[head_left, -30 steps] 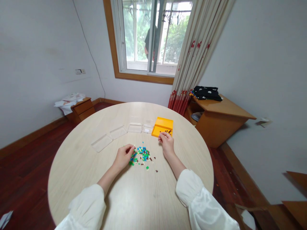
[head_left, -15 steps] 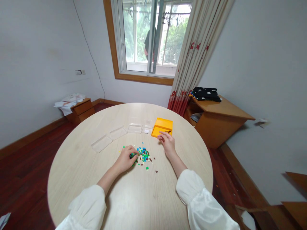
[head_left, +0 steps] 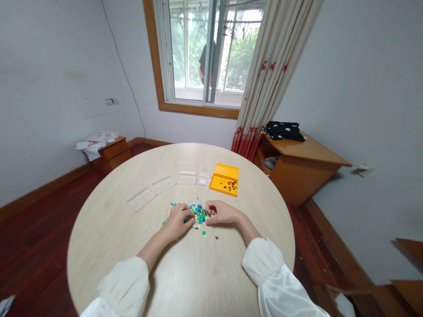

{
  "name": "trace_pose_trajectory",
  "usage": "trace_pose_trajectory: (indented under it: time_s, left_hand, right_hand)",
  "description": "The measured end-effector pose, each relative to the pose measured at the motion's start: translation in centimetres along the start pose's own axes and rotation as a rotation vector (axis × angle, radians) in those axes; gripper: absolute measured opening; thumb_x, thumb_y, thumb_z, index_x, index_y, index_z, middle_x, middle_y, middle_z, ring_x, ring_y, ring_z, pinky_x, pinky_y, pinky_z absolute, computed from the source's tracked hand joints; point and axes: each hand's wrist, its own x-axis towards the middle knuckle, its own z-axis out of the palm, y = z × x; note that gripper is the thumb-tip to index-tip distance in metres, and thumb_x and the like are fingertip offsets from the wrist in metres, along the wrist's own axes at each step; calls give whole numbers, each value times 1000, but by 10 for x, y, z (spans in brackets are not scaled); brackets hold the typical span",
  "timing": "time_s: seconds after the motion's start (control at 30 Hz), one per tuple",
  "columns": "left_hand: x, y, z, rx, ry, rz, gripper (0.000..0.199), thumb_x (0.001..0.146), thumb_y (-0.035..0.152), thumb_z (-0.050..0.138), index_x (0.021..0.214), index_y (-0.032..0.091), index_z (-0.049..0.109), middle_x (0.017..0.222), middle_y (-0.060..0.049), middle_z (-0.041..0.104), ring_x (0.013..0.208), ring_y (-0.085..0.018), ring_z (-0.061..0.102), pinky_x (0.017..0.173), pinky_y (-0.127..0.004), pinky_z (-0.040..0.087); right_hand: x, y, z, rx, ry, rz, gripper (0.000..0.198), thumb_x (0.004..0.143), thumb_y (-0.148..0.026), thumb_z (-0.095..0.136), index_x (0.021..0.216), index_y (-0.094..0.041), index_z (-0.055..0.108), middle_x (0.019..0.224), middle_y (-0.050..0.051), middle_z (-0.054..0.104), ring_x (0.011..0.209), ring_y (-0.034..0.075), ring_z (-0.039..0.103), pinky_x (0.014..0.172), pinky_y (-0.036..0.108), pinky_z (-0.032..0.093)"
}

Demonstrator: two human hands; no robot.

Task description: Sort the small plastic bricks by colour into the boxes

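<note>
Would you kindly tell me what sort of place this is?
Probably a room in a home: a patterned curtain hangs at the window, and dark wooden flooring shows around a round table.

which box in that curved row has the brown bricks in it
The yellow box at the row's right end: brown bricks lie scattered in its near half. It alone is opaque; the transparent boxes to its left are see-through plastic.

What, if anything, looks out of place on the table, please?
Mildly odd: one brown piece lies by itself on the near side of the colourful pile, while other brown pieces sit in the yellow box.
</note>
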Motion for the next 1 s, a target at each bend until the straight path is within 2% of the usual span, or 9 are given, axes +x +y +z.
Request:
trace_pose_trajectory:
  time_s: [0.13,0.47,0.6,0.77,1.0]
  left_hand:
    - [0,4,-2,28,-12,3,14,77,25,55,76,20,68,88,-6,60,89,-22,52,81,-37,34]
    - [0,8,-4,25,-6,6,15,78,22,52,74,19,66,84,-6,61,87,-22,52,79,-36,33]
    - [-1,6,-2,-9,-7,19,15,79,29,55,81,19,66,86,-6,60,87,-22,52,80,-36,32]
    - [-2,3,0,-25,-15,16,15,79,28,55,80,20,67,86,-6,61,88,-22,52,79,-36,32]
    - [-2,2,1,-36,-16,3,13,79,25,53,79,19,65,85,-7,63,88,-22,53,80,-36,33]
  right_hand:
    - [1,3,-1,-103,-19,-8,29,53,-20,73,61,-17,45,61,-8,39,57,7,34,51,19,26]
    - [1,6,0,-148,35,30,12,56,-20,73,64,-15,65,67,-2,56,63,11,48,59,22,37]
    - [2,8,0,0,45,17,11,59,-22,70,64,-14,65,62,-2,58,58,10,50,55,21,38]
    - [2,11,-1,304,82,73,27,59,-37,73,66,-12,64,54,-2,60,50,9,53,52,22,40]
    - [2,15,-1,427,85,109,30,50,-35,78,62,-12,63,54,-1,63,49,10,56,53,23,43]
